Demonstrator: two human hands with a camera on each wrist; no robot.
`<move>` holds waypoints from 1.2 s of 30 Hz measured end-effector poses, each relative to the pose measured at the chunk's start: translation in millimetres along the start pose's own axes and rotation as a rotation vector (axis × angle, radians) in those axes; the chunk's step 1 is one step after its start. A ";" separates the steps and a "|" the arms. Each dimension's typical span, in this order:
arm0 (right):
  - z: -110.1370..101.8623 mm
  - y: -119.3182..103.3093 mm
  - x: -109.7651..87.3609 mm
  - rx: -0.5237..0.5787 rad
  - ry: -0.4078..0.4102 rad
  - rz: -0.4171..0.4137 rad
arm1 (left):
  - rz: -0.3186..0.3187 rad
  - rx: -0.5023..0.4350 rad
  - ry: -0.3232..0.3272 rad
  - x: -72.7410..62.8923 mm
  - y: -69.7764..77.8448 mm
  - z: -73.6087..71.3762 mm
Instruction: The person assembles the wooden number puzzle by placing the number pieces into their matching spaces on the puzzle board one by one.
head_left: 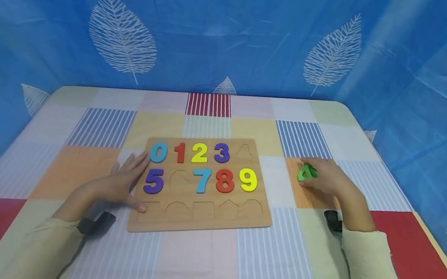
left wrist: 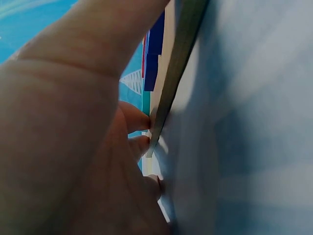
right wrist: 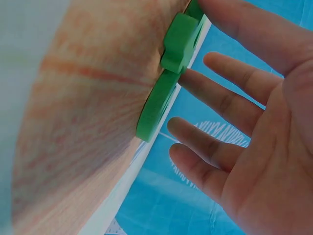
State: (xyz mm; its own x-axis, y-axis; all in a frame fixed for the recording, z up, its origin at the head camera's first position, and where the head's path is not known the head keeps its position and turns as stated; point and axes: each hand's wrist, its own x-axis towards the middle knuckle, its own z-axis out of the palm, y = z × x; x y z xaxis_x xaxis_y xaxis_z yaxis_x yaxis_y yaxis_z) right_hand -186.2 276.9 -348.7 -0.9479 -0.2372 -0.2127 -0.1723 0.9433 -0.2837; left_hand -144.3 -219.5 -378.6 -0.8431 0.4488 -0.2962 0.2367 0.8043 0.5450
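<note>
Mostly done, we judge: eight digits (head_left: 201,181) on board (head_left: 209,198); 4 slot (head_left: 245,152), 6 slot (head_left: 180,180), bottom slots (head_left: 203,210) bare. Left hand (head_left: 122,182) spread along board; right hand (head_left: 328,176) around green 4 (head_left: 305,172), pinch unclear.

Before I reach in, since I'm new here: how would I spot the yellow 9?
On the patchwork-covered table lies a wooden number board. The yellow 9 ends the board's middle row on the right, beside the red 8; it is that row's only yellow piece.
</note>
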 end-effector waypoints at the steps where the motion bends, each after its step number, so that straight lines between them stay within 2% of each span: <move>1: 0.3 -0.4 -0.1 0.003 0.004 0.015 | -0.006 0.005 0.000 -0.2 -0.4 0.0; 5: 0.4 -0.9 0.1 0.010 0.000 0.033 | -0.019 0.024 -0.001 -0.5 -1.2 0.4; 12: -1.2 0.6 0.6 -0.031 -0.010 -0.027 | -0.005 0.028 0.002 1.2 -4.1 1.2; 21: -0.6 0.6 1.3 -0.020 -0.002 -0.030 | -0.002 0.040 0.002 2.3 -6.0 3.0; 29: -3.5 -9.9 6.3 -0.036 -0.002 -0.071 | 0.017 0.020 0.006 0.2 -5.9 1.0; 36: -10.5 -26.1 22.1 -0.021 0.013 -0.096 | -0.006 0.028 0.001 -0.1 -4.7 1.3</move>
State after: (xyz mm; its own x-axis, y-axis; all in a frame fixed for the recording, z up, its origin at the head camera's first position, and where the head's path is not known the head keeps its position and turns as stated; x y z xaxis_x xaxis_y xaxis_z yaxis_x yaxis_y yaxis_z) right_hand -205.5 249.5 -336.1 -0.9301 -0.3238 -0.1733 -0.2680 0.9210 -0.2829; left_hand -144.7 -222.9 -382.1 -0.8448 0.4439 -0.2988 0.2454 0.8177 0.5208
